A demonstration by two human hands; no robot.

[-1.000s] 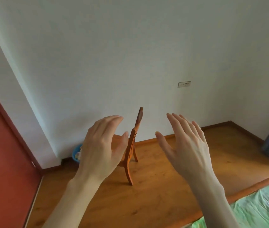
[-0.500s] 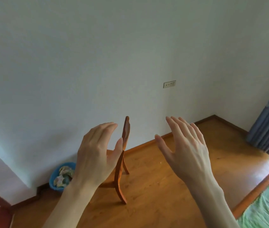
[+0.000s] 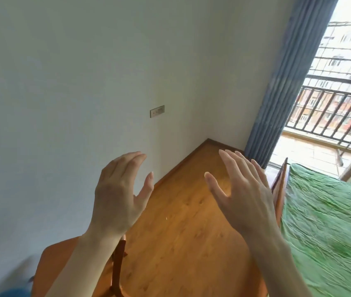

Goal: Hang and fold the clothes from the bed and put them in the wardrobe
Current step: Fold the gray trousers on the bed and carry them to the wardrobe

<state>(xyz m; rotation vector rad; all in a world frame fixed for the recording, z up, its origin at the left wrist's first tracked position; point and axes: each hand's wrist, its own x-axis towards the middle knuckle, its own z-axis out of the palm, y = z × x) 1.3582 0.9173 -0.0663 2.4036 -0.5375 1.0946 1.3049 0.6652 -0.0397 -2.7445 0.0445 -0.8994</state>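
Observation:
My left hand (image 3: 117,194) is raised in front of me, fingers relaxed and slightly bent, holding nothing. My right hand (image 3: 243,189) is raised beside it with straight, spread fingers, also empty. The bed (image 3: 329,221) with a crumpled green sheet lies at the right, its wooden frame just beyond my right hand. No clothes and no wardrobe are in view.
A wooden chair (image 3: 63,269) stands low at the left by the white wall (image 3: 63,82). Bare wooden floor (image 3: 183,221) runs to the corner. A blue curtain (image 3: 281,93) hangs beside an open balcony door with a railing (image 3: 331,112). A blue object (image 3: 14,292) shows at the bottom left.
The view has swung to the right: the chair slid to the lower left, and the curtain, balcony and bed came into view. Both hands stay raised and empty.

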